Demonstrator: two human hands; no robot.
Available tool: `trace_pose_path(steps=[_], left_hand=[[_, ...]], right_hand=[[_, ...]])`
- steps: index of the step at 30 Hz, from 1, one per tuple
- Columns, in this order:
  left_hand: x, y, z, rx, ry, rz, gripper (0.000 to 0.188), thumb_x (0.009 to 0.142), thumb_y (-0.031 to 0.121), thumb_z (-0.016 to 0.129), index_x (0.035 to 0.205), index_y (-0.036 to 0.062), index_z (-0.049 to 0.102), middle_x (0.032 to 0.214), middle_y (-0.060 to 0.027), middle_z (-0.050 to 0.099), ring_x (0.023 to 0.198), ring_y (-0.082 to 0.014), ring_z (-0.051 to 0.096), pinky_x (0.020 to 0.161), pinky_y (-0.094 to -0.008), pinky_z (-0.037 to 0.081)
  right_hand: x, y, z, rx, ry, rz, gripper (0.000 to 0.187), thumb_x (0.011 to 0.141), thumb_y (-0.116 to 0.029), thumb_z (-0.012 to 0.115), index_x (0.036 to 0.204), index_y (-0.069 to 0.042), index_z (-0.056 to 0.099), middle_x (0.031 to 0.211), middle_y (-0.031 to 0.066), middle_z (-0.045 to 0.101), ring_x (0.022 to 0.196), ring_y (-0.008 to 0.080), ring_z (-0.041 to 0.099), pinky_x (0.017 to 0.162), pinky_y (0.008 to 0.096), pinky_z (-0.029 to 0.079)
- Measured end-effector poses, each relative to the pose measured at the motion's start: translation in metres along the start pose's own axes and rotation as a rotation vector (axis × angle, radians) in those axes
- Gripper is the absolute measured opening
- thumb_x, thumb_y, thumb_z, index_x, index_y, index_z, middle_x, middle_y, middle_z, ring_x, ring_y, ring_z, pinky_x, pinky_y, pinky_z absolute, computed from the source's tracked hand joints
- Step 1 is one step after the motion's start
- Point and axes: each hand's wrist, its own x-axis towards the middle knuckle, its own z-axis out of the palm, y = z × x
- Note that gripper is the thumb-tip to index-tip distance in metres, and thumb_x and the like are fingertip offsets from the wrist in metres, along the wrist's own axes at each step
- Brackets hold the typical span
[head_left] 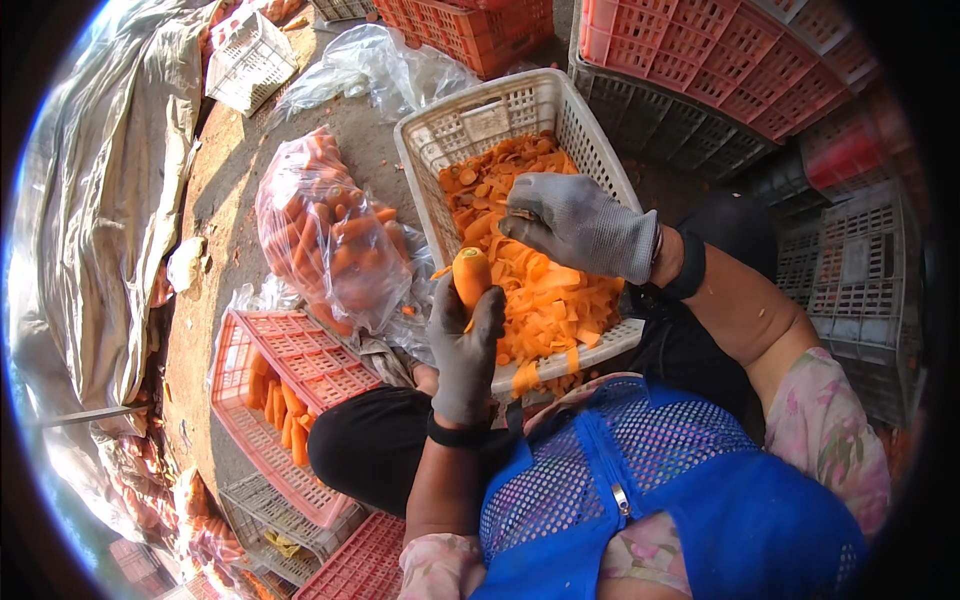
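Note:
In a grey glove, my left hand (463,360) holds a carrot (472,278) upright by its lower part, the cut end facing up. My right hand (580,228), also gloved, is closed just above and right of the carrot, apart from it. Whatever its curled fingers grip is hidden. Beneath both hands stands a whitish plastic crate (490,117) holding a heap of orange peelings (550,300) and cut carrot ends. Some strips hang over its near rim. Left of my knee, a pink crate (308,350) contains peeled carrots (285,405).
A clear plastic bag full of carrots (330,230) lies left of the whitish crate. Stacked red and dark crates (690,60) rise at the far right, grey crates (855,270) at the right. A pale tarp (110,220) drapes along the left. Loose plastic sheeting (375,70) lies behind.

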Motion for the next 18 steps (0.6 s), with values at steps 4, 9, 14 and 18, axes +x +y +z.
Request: trace_pose_path(steps=[4,9,14,18], left_hand=[[-0.005,0.000,-0.004,0.008,0.039,-0.045,0.037,0.106,0.006,0.071,0.141,-0.0011,0.061,0.107,-0.0030,0.069,0.088,-0.0082,0.065,0.076,-0.0233,0.054],[-0.008,-0.004,-0.008,0.091,0.009,-0.031,0.037,0.106,0.005,0.073,0.140,-0.0013,0.062,0.123,-0.0059,0.071,0.104,-0.0102,0.067,0.087,-0.0260,0.056],[-0.009,0.012,0.001,0.487,-0.038,0.326,0.051,0.090,0.001,0.086,0.136,0.0014,0.065,0.117,-0.0122,0.071,0.104,-0.0282,0.071,0.092,-0.0393,0.058],[-0.005,0.012,-0.005,0.410,-0.023,0.285,0.056,0.090,0.002,0.085,0.142,0.0023,0.062,0.125,-0.0126,0.067,0.112,-0.0279,0.069,0.099,-0.0390,0.056]], right_hand=[[-0.013,-0.014,0.011,-0.074,-0.187,-0.081,0.020,0.102,-0.022,0.073,0.114,-0.006,0.073,0.092,0.0173,0.074,0.083,0.0379,0.075,0.071,0.0458,0.060],[-0.015,-0.022,0.018,-0.156,-0.306,-0.030,0.023,0.101,-0.020,0.074,0.120,-0.007,0.072,0.093,0.0154,0.074,0.084,0.0371,0.076,0.073,0.0460,0.060],[-0.020,0.022,0.020,-0.449,-0.597,0.267,0.026,0.105,-0.028,0.069,0.118,-0.006,0.074,0.096,0.0176,0.077,0.088,0.0388,0.076,0.078,0.0497,0.060],[-0.018,0.026,0.008,-0.300,-0.713,0.323,0.026,0.106,-0.026,0.064,0.115,-0.005,0.076,0.102,0.0219,0.078,0.095,0.0411,0.076,0.086,0.0507,0.060]])
